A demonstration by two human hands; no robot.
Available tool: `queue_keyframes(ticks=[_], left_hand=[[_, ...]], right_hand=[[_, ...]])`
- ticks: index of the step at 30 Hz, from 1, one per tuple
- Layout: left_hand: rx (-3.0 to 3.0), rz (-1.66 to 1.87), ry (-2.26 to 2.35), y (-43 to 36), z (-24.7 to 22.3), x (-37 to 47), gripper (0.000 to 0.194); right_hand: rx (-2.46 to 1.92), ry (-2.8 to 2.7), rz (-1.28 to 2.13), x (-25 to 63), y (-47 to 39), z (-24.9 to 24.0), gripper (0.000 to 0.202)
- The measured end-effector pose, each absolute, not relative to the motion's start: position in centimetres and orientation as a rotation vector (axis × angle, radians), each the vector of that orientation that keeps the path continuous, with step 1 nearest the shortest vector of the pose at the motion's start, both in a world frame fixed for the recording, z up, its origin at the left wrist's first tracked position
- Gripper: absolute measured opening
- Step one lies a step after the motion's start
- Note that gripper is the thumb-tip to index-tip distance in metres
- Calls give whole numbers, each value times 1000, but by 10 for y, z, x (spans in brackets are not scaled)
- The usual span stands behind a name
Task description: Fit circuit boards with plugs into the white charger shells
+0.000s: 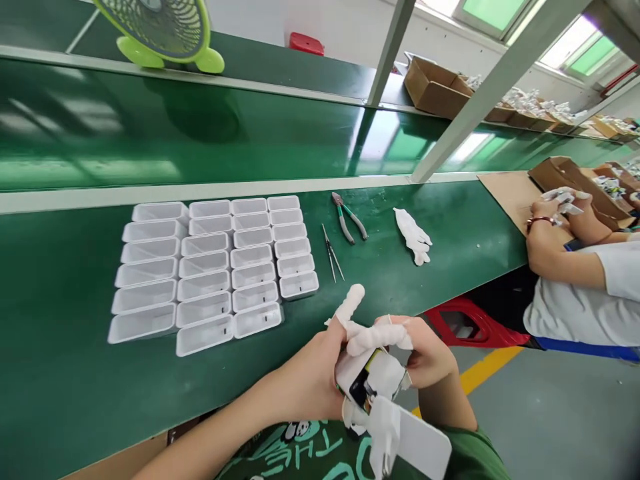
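Observation:
Close to my body, a white plastic device [387, 375] is held between both hands. Its side is open and shows dark and yellow inner parts, and a flat white panel [423, 443] sticks out at its lower end. My left hand [320, 373] is closed around the left side, with a white-covered thumb pointing up and away. My right hand [427, 350] grips the far right side, its white-covered finger lying across the top. Some fingertips are hidden behind the device. Beyond the hands lie tweezers [331, 253], green-handled pliers [349, 219] and a white glove [413, 237].
Rows of white plastic bins [145, 327] stand on the green table [60, 393] at left, several with tiny dark bits. A green fan [210, 61] is on the shelf behind. At right, a co-worker's hands [567, 203] handle white parts beside cardboard boxes [565, 177].

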State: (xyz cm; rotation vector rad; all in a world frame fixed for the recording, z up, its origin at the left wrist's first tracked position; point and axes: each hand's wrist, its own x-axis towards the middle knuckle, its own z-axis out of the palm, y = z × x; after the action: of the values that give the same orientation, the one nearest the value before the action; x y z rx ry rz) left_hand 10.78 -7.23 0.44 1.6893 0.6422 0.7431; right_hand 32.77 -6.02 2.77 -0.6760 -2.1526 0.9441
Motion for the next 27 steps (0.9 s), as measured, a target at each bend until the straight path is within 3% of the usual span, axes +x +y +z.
queue_keyframes(ticks=[6, 10, 15, 27], left_hand=[[1931, 1112, 1190, -79, 12, 89, 101], [2229, 1259, 1252, -76, 14, 90, 69], [2358, 1409, 1304, -63, 14, 98, 54], [2346, 1292, 1308, -55, 18, 95, 34]], right_hand=[[-1059, -1763, 857, 323, -78, -19, 50], [-1210, -1749, 823, 305, -76, -42, 54], [-1204, -1715, 753, 296, -77, -48, 52], [-1236, -1780, 661, 291, -73, -44, 49]])
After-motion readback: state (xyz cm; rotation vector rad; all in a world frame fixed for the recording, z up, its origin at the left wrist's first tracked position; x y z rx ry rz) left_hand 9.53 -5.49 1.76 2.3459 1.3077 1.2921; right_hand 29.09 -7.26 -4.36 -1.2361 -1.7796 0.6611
